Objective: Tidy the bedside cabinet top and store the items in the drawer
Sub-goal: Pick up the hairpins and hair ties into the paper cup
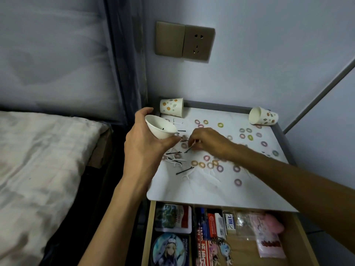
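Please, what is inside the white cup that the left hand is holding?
One black hairpin shows inside the white cup, which the left hand grips. Its near wall hides the bottom, so more could lie there.

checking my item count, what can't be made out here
All in the head view:
1. The white paper cup held by the left hand hides most of its contents behind its near wall.
2. The right hand, pinching a thin black hairpin, and its forearm cover part of the white cabinet top.
3. The open wooden drawer is cut off by the bottom edge.
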`<state>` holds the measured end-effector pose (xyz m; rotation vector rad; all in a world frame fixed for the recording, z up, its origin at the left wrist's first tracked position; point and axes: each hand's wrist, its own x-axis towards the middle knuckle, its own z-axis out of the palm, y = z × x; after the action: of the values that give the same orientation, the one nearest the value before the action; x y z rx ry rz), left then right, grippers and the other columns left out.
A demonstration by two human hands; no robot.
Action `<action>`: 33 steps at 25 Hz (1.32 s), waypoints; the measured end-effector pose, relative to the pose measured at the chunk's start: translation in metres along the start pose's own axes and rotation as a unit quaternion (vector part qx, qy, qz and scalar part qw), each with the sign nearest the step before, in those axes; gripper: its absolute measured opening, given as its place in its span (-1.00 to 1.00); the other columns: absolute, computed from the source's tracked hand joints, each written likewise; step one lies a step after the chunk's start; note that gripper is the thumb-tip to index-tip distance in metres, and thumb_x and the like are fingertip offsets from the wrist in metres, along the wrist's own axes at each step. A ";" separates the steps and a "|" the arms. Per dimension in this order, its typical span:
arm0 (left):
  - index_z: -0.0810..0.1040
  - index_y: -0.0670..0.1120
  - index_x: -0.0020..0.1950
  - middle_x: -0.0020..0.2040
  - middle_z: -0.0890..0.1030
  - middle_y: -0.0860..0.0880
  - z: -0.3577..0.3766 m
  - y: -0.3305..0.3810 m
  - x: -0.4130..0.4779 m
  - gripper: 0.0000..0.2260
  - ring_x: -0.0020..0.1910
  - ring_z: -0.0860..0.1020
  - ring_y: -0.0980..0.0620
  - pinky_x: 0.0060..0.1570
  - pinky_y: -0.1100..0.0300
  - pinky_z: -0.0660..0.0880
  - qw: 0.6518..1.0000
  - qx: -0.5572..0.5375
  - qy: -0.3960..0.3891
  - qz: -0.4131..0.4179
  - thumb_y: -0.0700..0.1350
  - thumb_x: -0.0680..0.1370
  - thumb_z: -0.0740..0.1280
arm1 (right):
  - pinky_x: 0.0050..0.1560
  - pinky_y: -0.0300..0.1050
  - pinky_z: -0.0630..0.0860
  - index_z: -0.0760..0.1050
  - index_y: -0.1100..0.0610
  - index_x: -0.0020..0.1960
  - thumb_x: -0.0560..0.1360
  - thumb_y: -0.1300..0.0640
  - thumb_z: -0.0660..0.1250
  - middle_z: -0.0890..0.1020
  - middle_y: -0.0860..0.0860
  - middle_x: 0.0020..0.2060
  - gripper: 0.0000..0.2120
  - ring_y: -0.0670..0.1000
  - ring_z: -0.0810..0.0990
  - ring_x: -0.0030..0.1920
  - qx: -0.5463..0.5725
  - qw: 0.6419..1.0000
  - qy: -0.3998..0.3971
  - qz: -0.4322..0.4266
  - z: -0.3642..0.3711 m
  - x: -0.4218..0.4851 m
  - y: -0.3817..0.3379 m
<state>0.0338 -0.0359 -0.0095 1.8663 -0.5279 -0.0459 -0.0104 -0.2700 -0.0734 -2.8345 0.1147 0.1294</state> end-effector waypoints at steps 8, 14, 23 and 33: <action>0.38 0.01 0.37 0.03 0.52 0.13 -0.005 -0.002 0.005 -0.26 0.03 0.50 0.11 -0.04 0.27 0.39 0.999 0.005 0.031 -0.006 0.00 0.27 0.61 | -0.04 -0.05 0.49 0.57 0.08 -0.05 0.53 0.10 0.35 0.58 -0.02 -0.10 -0.94 0.01 0.54 -0.04 -0.018 0.999 -0.002 0.033 0.018 0.003 0.002; 0.38 0.02 0.37 0.04 0.52 0.11 -0.003 -0.002 0.005 -0.26 0.05 0.52 0.09 -0.03 0.26 0.43 0.999 0.002 0.032 -0.010 0.01 0.27 0.61 | -0.09 -0.10 0.48 0.58 0.07 0.02 0.51 0.07 0.38 0.64 0.01 -0.06 -0.87 0.01 0.57 -0.04 -0.014 0.997 0.015 0.068 0.020 0.004 0.003; 0.38 0.03 0.38 0.04 0.52 0.12 -0.007 0.000 0.004 -0.26 0.05 0.51 0.10 0.00 0.23 0.45 0.999 -0.005 0.029 -0.015 0.01 0.27 0.61 | -0.10 -0.14 0.54 0.64 0.06 -0.20 0.35 0.11 0.55 0.69 0.00 -0.23 -0.90 -0.04 0.60 -0.22 0.096 0.973 0.093 0.190 0.025 0.000 0.001; 0.38 0.03 0.37 0.05 0.52 0.12 -0.012 -0.003 0.007 -0.27 0.04 0.50 0.11 -0.02 0.28 0.41 0.999 0.003 0.044 -0.013 0.01 0.27 0.61 | -0.13 -0.13 0.39 0.60 0.12 0.01 0.50 0.14 0.39 0.63 0.10 -0.09 -0.89 0.12 0.57 -0.04 -0.049 0.989 0.081 0.114 0.004 0.028 -0.002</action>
<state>0.0444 -0.0272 -0.0068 1.8721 -0.4441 0.0204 0.0168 -0.2690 -0.0791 -2.9184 0.4804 -0.0470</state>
